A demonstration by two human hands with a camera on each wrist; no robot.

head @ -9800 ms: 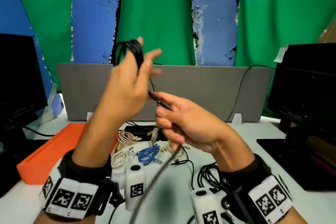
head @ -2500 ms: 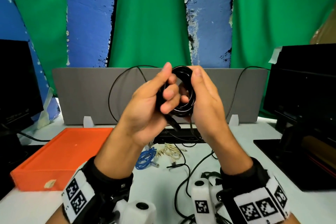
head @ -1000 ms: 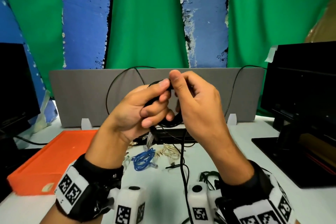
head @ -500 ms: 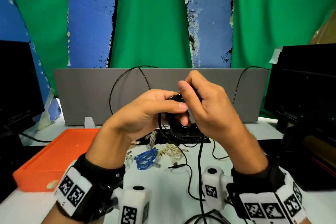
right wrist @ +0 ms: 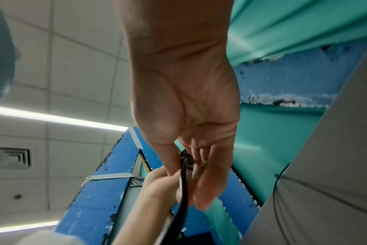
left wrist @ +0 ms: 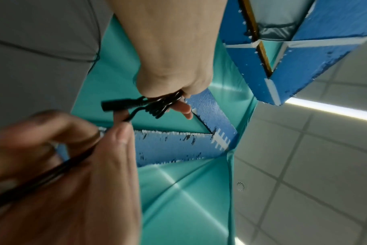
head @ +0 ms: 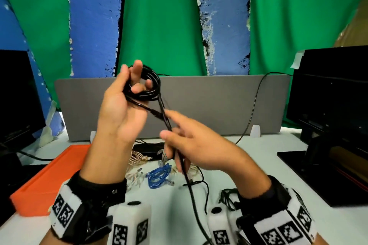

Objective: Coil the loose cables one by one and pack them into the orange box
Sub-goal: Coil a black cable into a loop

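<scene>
My left hand is raised in front of the grey divider, palm toward me, fingers threaded through a coil of black cable. The coil's plug end sticks out below my left hand. A loose strand runs from the coil down through my right hand, which grips it lower and to the right, and trails off toward the table's front. In the right wrist view the strand passes between my right hand's thumb and fingers. The orange box lies empty at the left on the white table.
A small blue cable, beige braided cables and a dark tangled cable lie on the table under my hands. Black monitors stand at the left and right. A thin black wire hangs over the grey divider.
My hands were together around the coil half a second ago. The left hand has lifted the coil up and to the left; the right has dropped away along the loose strand.
</scene>
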